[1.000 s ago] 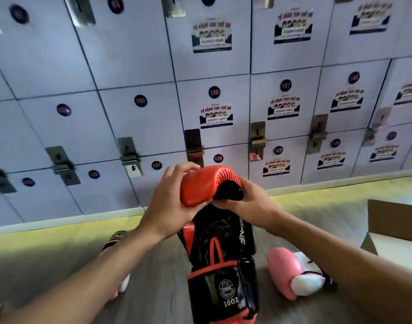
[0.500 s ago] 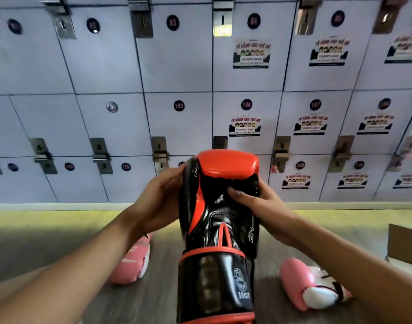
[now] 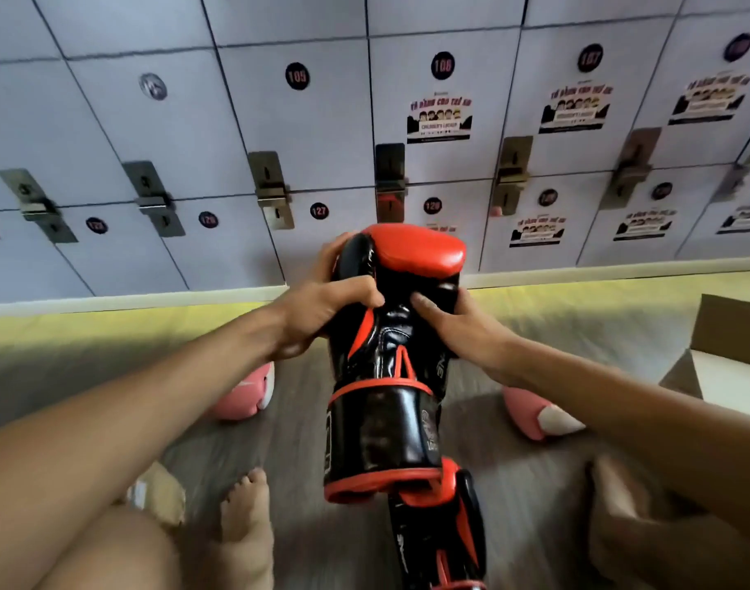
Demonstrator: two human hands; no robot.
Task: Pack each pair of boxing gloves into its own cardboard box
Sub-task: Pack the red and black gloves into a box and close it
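Note:
A black and red boxing glove (image 3: 390, 376) is held up in front of me, padded end away from me, cuff toward me. My left hand (image 3: 322, 308) grips its left side, thumb across the front. My right hand (image 3: 454, 330) grips its right side. A second black and red glove (image 3: 441, 530) shows below the first one's cuff; whether it hangs or lies on the floor I cannot tell. Two pink gloves lie on the floor: one pink glove (image 3: 245, 398) at left behind my forearm, another pink and white glove (image 3: 539, 417) at right. An open cardboard box (image 3: 722, 355) stands at far right.
A wall of grey lockers (image 3: 322, 134) with numbered badges and stickers rises just beyond the floor's yellow strip. My bare foot (image 3: 245, 521) and knee are at lower left, beside a scrap of cardboard (image 3: 160, 491). Another blurred cardboard piece (image 3: 620, 504) is at lower right.
The glove in my hands has come closer and slightly lower. My view has tilted down, so the second black and red glove, my foot and the cardboard pieces now show.

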